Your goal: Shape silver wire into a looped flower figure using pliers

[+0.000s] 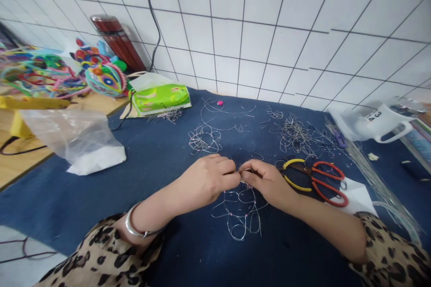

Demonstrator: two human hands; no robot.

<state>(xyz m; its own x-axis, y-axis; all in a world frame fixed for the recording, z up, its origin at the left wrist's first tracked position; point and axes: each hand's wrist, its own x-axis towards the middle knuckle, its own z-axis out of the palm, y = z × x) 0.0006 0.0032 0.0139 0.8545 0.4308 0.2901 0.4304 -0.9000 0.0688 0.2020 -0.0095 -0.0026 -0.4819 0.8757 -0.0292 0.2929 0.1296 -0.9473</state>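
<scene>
My left hand [213, 178] and my right hand [271, 184] meet over the middle of the blue cloth, fingertips pinched close together. Between them is a flower-shaped wire frame [246, 215] of silvery loops with small pink beads, its lower petals hanging toward me. Both hands are closed on its upper edge; the exact spot they pinch is hidden by the fingers. Just beyond my left hand lies another looped wire flower [204, 140]. Close to my right wrist are a red-handled tool [329, 183] and a yellow-handled tool [297, 174], their working ends partly hidden.
A tangled wire pile [296, 134] lies at the back right, beside long straight wires [380, 179] and a white mug [387, 121]. At left are a green tissue pack [161, 97], a plastic bag [74, 136], a yellow glue gun [23, 112] and a red thermos [121, 42].
</scene>
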